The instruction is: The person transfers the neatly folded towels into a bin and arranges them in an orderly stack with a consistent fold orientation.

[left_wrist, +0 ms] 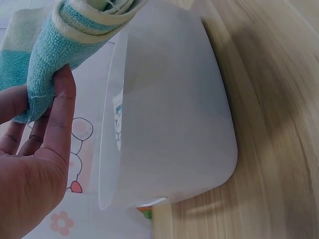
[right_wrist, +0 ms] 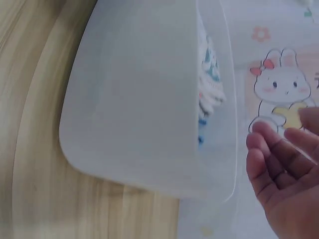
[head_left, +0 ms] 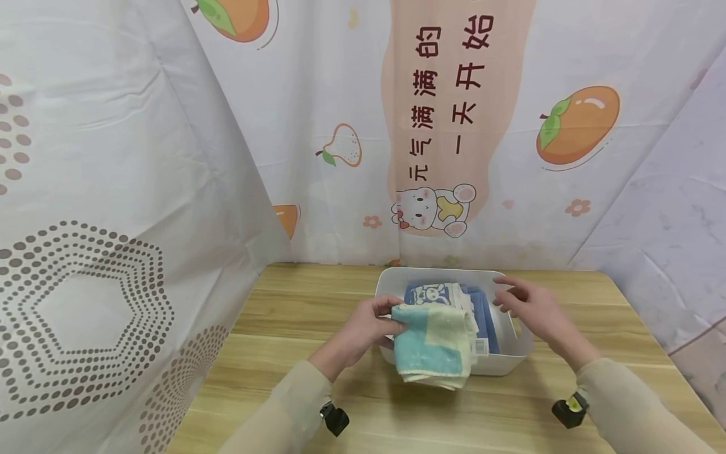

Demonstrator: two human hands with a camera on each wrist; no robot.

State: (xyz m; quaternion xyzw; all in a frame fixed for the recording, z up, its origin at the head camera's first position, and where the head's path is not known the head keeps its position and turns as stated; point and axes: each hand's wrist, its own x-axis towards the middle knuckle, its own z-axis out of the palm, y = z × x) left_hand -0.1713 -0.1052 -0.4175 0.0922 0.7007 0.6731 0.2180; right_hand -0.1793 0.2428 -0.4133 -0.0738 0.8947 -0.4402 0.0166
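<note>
A white plastic bin (head_left: 513, 360) stands on the wooden table and holds folded towels, among them a blue one with a rabbit print (head_left: 435, 294). My left hand (head_left: 371, 325) grips a folded light-blue and cream towel (head_left: 433, 345) by its left edge, above the bin's front rim. In the left wrist view the towel (left_wrist: 60, 50) is pinched between thumb and fingers beside the bin wall (left_wrist: 169, 124). My right hand (head_left: 524, 308) hovers over the bin's right side with fingers loosely spread, holding nothing. The right wrist view shows those fingers (right_wrist: 279, 169) clear of the bin (right_wrist: 139, 109).
The wooden table (head_left: 295, 315) is closed in by a printed cloth backdrop (head_left: 454, 126) behind and a dotted cloth panel (head_left: 102, 221) on the left. A marbled sheet (head_left: 669, 239) hangs at the right.
</note>
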